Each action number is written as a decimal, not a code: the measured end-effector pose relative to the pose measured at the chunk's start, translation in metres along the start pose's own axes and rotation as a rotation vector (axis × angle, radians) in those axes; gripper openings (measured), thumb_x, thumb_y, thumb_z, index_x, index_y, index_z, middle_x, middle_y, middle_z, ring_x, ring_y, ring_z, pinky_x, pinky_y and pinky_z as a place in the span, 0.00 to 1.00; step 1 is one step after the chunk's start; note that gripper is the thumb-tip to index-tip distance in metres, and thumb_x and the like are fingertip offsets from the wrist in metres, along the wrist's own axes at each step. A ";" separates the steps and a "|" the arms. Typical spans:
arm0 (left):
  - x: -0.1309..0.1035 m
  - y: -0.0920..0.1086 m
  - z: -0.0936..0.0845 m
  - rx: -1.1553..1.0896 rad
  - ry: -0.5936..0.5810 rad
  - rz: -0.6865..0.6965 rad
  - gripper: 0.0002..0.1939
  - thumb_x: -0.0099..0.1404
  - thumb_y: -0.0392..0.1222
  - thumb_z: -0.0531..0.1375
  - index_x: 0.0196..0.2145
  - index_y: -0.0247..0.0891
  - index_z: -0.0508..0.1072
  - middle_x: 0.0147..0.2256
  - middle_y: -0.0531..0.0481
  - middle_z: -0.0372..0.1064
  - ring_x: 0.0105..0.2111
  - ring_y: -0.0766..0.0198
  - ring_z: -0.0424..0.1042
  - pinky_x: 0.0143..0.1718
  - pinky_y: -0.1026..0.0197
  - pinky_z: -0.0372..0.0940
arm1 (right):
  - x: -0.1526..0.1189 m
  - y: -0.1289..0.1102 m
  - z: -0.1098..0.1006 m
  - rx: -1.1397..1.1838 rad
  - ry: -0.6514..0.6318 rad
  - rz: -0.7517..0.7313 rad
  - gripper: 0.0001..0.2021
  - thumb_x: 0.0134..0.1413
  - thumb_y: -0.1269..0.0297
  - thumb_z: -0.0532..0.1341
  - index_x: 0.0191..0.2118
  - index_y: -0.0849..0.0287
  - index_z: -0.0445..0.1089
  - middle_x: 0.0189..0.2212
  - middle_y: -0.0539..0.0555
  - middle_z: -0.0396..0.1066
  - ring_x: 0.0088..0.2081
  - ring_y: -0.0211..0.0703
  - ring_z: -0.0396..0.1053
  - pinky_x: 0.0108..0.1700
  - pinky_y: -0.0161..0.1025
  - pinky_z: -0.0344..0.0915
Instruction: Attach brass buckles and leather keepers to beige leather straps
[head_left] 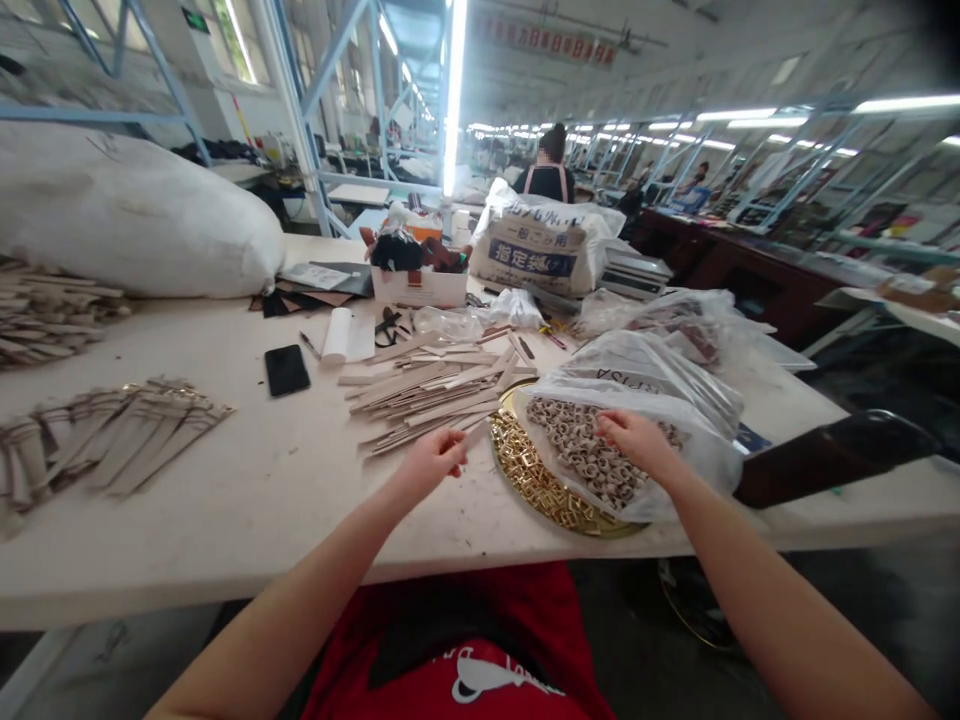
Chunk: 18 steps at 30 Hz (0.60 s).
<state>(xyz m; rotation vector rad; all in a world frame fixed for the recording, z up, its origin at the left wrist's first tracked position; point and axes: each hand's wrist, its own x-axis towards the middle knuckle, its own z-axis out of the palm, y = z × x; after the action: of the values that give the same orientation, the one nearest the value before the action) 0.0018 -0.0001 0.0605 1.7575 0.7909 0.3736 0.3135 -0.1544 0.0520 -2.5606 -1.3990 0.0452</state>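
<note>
My left hand (439,457) is closed on the end of a pale strip (477,432), just in front of a loose pile of beige strips (435,390). Over the open plastic bag (712,440), my right hand (630,437) has its fingers bent together at the small beige loops (577,440); whether it pinches one is too small to tell. The bag lies partly on a round gold tray (504,475) that holds many gold metal buckles (536,485), between my two hands.
Bundled strips (142,430) and a black phone (286,370) lie left. Behind are a paper roll (337,336), a filled box (420,288) and a large printed bag (532,245). A dark cylindrical object (832,455) sits right. A person (550,175) is further back.
</note>
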 end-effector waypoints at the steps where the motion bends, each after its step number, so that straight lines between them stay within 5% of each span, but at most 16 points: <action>1: -0.006 0.000 0.010 -0.208 -0.098 -0.092 0.09 0.60 0.38 0.52 0.38 0.35 0.66 0.29 0.51 0.68 0.24 0.70 0.67 0.29 0.65 0.64 | -0.004 -0.002 0.003 -0.027 -0.004 -0.010 0.15 0.57 0.60 0.48 0.40 0.59 0.68 0.32 0.53 0.74 0.32 0.40 0.70 0.33 0.34 0.62; 3: -0.016 -0.001 0.027 -0.549 -0.197 -0.278 0.10 0.57 0.33 0.54 0.38 0.35 0.66 0.31 0.50 0.68 0.25 0.71 0.68 0.27 0.68 0.64 | -0.012 -0.008 0.013 -0.094 0.002 -0.015 0.11 0.54 0.63 0.52 0.37 0.58 0.69 0.34 0.55 0.73 0.35 0.43 0.70 0.36 0.35 0.61; 7: -0.027 -0.002 0.047 -0.927 -0.197 -0.491 0.18 0.51 0.23 0.53 0.39 0.35 0.66 0.36 0.47 0.67 0.33 0.68 0.70 0.30 0.68 0.67 | -0.021 -0.017 0.031 -0.218 0.027 0.020 0.08 0.53 0.66 0.54 0.36 0.61 0.67 0.36 0.61 0.69 0.36 0.46 0.69 0.35 0.38 0.60; 14: -0.035 -0.003 0.050 -1.152 -0.202 -0.543 0.20 0.48 0.17 0.51 0.38 0.29 0.68 0.37 0.43 0.67 0.35 0.66 0.70 0.35 0.67 0.68 | -0.018 -0.013 0.036 -0.296 0.090 -0.010 0.07 0.52 0.66 0.54 0.37 0.62 0.65 0.35 0.60 0.68 0.35 0.47 0.67 0.35 0.39 0.60; 18: -0.035 -0.008 0.052 -1.205 -0.211 -0.583 0.18 0.49 0.18 0.49 0.36 0.26 0.68 0.36 0.41 0.68 0.33 0.67 0.70 0.35 0.68 0.68 | -0.031 -0.018 0.029 -0.138 0.220 -0.029 0.10 0.51 0.66 0.53 0.40 0.62 0.65 0.34 0.59 0.69 0.33 0.46 0.67 0.36 0.40 0.61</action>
<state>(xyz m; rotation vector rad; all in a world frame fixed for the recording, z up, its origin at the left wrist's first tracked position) 0.0055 -0.0598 0.0406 0.4003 0.6553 0.1795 0.2779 -0.1661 0.0248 -2.5582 -1.3985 -0.3380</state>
